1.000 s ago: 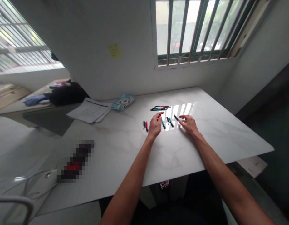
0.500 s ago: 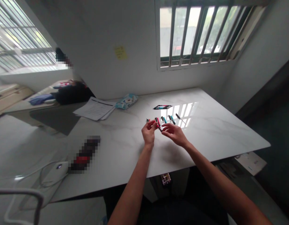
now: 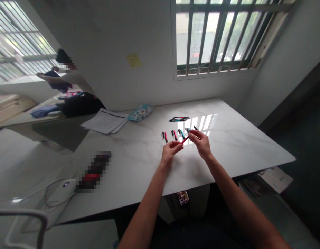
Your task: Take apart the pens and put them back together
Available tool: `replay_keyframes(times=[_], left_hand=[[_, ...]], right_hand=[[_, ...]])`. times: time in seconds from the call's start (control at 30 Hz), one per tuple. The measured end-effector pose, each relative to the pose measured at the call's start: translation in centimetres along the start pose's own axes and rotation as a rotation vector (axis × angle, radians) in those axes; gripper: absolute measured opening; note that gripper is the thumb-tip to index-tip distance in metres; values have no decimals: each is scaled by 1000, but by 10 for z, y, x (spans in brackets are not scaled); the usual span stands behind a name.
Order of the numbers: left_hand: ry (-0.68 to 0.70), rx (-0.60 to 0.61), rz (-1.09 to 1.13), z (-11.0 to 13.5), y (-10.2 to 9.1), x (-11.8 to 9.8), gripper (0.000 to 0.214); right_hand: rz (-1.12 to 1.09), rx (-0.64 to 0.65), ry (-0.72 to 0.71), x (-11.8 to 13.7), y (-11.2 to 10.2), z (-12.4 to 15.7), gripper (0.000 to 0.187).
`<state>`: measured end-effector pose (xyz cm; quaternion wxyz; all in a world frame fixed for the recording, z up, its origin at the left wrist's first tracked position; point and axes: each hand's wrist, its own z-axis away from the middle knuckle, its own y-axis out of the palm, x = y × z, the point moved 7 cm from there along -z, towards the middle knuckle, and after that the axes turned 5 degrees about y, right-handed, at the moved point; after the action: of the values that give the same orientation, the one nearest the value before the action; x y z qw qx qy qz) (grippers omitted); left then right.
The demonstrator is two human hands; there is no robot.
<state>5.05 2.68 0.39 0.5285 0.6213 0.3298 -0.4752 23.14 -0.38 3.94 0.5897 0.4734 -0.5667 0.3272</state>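
A red pen barrel (image 3: 185, 139) slants between my two hands above the white marbled table. My left hand (image 3: 170, 152) pinches its lower end. Around the upper end, the fingers of my right hand (image 3: 201, 142) are closed; whatever small part lies under them is hidden. Just beyond is a row of pen parts: a red barrel (image 3: 166, 137) with a dark piece beside it, another red barrel (image 3: 175, 135), and a teal barrel (image 3: 182, 134). My right hand partly covers a further teal-and-black set (image 3: 187, 130) and a thin dark part (image 3: 195, 127).
Several whole pens (image 3: 179, 119) lie together farther back. To the left are a blue-white packet (image 3: 140, 113), printed papers (image 3: 105, 121) and a white device with a cable (image 3: 60, 190). At the far left another person (image 3: 74, 79) holds dark cloth.
Both hands have shifted right, and the red barrel now shows between them. The leftmost red barrel is uncovered. The other person has come into fuller view.
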Motion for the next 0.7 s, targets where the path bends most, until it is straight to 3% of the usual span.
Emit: replay_keyframes(times=[0.1, 0.2, 0.37, 0.53, 0.6, 0.7], left_hand=[[-10, 51, -16, 3, 7, 0, 44], [-12, 45, -22, 3, 5, 1, 47], [6, 26, -77, 2, 0, 0, 55], [39, 32, -129, 3, 2, -4, 49], [57, 47, -153, 2, 4, -5, 45], [105, 90, -234, -4, 9, -6, 38]], right_hand=[[20, 157, 18, 5, 10, -1, 44], [22, 147, -12, 11, 4, -5, 43], [55, -95, -110, 14, -50, -44, 37], [409, -391, -126, -6, -127, -87, 36], [598, -390, -83, -21, -140, -94, 30], [804, -324, -102, -36, -138, -93, 24]])
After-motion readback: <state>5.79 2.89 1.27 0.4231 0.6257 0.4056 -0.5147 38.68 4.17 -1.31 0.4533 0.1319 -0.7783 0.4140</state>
